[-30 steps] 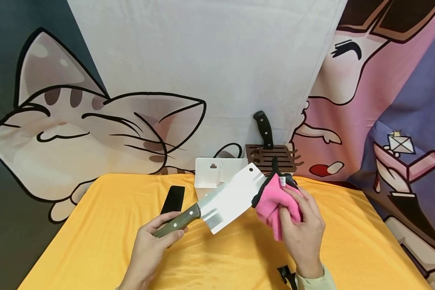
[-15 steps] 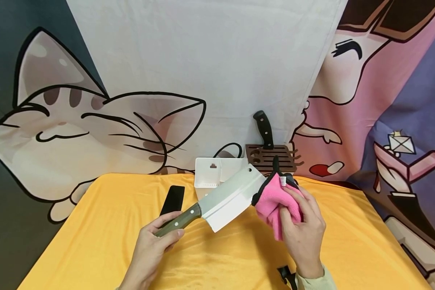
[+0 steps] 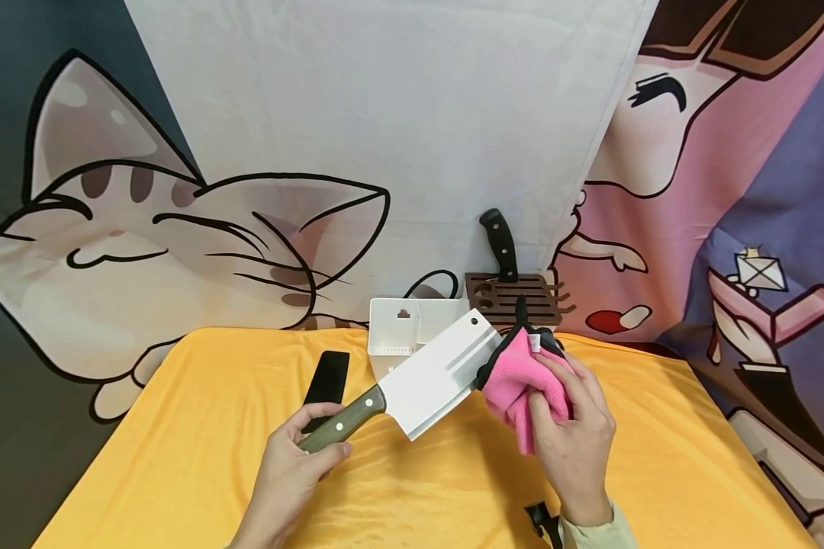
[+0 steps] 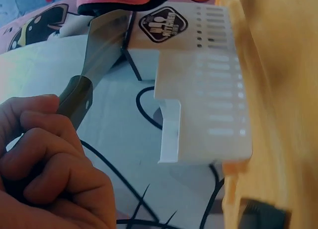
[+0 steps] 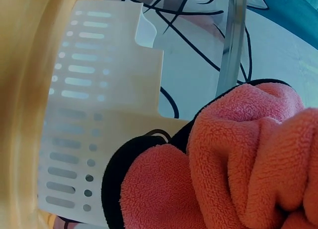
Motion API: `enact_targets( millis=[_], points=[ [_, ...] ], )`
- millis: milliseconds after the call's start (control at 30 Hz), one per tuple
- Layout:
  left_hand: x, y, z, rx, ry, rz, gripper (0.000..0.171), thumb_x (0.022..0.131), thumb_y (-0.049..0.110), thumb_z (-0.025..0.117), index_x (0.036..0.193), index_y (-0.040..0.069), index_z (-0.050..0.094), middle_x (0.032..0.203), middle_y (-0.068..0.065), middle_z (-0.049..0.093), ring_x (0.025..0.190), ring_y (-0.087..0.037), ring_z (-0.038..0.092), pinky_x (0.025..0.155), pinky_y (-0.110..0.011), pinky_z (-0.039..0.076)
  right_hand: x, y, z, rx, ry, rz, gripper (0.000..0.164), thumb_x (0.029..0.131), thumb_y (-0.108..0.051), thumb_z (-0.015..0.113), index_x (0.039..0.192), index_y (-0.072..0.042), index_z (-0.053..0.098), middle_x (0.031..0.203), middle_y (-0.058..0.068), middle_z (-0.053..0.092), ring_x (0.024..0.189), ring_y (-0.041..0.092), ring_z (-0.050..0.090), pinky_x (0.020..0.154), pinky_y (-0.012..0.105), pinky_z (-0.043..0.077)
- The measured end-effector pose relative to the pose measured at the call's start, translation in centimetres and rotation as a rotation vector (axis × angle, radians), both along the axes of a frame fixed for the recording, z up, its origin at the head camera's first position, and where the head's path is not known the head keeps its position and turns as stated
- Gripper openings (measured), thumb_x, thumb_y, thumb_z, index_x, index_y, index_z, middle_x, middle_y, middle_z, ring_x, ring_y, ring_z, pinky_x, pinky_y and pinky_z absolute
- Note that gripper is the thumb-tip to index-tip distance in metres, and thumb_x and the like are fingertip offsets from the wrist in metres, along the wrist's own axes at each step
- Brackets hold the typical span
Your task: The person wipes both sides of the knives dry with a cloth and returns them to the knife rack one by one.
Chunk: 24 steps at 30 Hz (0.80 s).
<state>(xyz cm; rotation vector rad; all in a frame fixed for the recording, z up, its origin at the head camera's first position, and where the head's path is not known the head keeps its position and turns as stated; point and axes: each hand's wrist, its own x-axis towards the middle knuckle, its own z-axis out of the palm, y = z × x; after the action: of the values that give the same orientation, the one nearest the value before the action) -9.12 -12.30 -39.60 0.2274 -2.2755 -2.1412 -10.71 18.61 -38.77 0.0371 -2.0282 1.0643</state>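
A pale green sleeve (image 3: 600,528) ends at a person's right wrist (image 3: 586,506), a small black fitting (image 3: 539,518) showing just beside it.

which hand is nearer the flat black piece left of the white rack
Left. The left hand, gripping the cleaver, is just in front of the flat black piece; the right hand, holding the pink cloth, is well to its right.

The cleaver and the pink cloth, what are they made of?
Cleaver blade: smooth, shiny metal, probably steel, since it catches bright light. Cleaver handle: maybe wood or plastic, greenish-brown, with silvery rivets. Pink cloth: soft-looking, matte fabric, perhaps microfiber or terry; the right wrist view shows its fluffy pile.
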Motion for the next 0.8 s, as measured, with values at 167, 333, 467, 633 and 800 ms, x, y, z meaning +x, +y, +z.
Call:
enact_targets(
  millis=[167,333,467,633,800],
  points=[
    [0.2,0.1,0.3,-0.058,0.039,0.024,0.045,0.07,-0.005,0.082,0.112,0.008,0.071,0.072,-0.007,0.065,0.059,-0.014,0.057,0.055,-0.025,0.048,0.0,-0.1,0.1,-0.013,-0.005,-0.002,0.034,0.083,0.001,0.069,0.115,-0.008,0.076,0.125,0.008,0.066,0.112,0.016,0.059,0.087,0.012,0.043],
    [0.5,0.2,0.4,-0.15,0.127,0.052,0.041,0.071,-0.004,0.085,0.107,0.013,0.074,0.079,-0.005,0.069,0.069,-0.015,0.061,0.064,-0.026,0.05,-0.1,-0.2,0.0,-0.001,0.021,-0.009,0.036,0.081,0.006,0.069,0.113,-0.008,0.077,0.123,0.009,0.067,0.109,0.019,0.06,0.087,0.011,0.043],
    [0.7,0.4,0.3,-0.255,0.219,0.094,0.04,0.072,-0.001,0.086,0.103,0.021,0.076,0.088,0.003,0.071,0.075,-0.015,0.063,0.068,-0.024,0.051,0.0,-0.2,0.1,-0.007,0.001,-0.004,0.035,0.082,0.003,0.069,0.115,-0.008,0.076,0.125,0.008,0.066,0.11,0.017,0.06,0.087,0.011,0.043],
    [0.6,0.3,-0.4,-0.413,0.524,0.148,0.044,0.067,-0.001,0.088,0.102,0.022,0.078,0.097,0.01,0.071,0.08,-0.011,0.065,0.073,-0.015,0.049,0.0,-0.2,0.0,-0.008,0.01,-0.006,0.036,0.081,0.005,0.07,0.114,-0.008,0.077,0.124,0.008,0.067,0.11,0.017,0.06,0.087,0.011,0.043],
    [0.0,0.2,-1.1,-0.475,0.861,0.141,0.044,0.063,-0.003,0.087,0.104,0.008,0.077,0.097,-0.004,0.071,0.076,-0.013,0.066,0.075,-0.012,0.049,0.1,-0.4,0.2,-0.033,0.038,-0.008,0.039,0.079,0.009,0.07,0.114,-0.008,0.077,0.125,0.008,0.067,0.11,0.013,0.059,0.087,0.012,0.043]
  ],
)
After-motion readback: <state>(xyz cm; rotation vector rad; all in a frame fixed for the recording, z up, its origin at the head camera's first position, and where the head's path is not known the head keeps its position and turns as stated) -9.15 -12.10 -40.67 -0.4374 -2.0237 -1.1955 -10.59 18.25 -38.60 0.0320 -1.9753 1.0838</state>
